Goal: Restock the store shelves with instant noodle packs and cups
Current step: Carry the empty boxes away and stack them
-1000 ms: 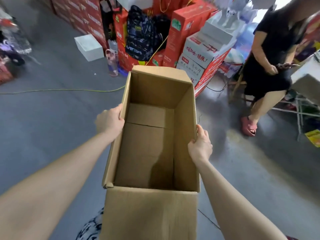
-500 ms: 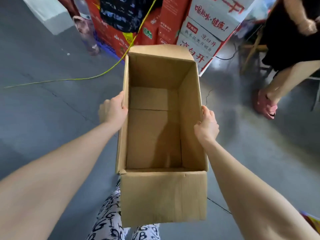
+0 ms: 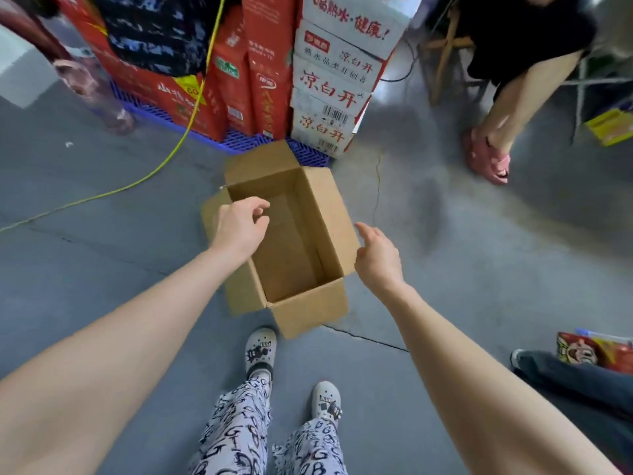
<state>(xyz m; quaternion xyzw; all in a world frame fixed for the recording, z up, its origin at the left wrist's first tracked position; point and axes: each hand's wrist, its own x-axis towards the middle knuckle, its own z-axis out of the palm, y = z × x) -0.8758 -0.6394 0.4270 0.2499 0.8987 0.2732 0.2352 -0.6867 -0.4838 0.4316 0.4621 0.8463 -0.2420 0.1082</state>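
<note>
Empty cardboard box (image 3: 310, 313) lies lengthwise ahead on the floor (image 3: 102, 269); left hand (image 3: 239, 228) above its rim, right hand (image 3: 376, 260) beside, both loosely spread.

Left hand (image 3: 239, 228) and right hand (image 3: 376, 258) hover, loosely curled.
</note>
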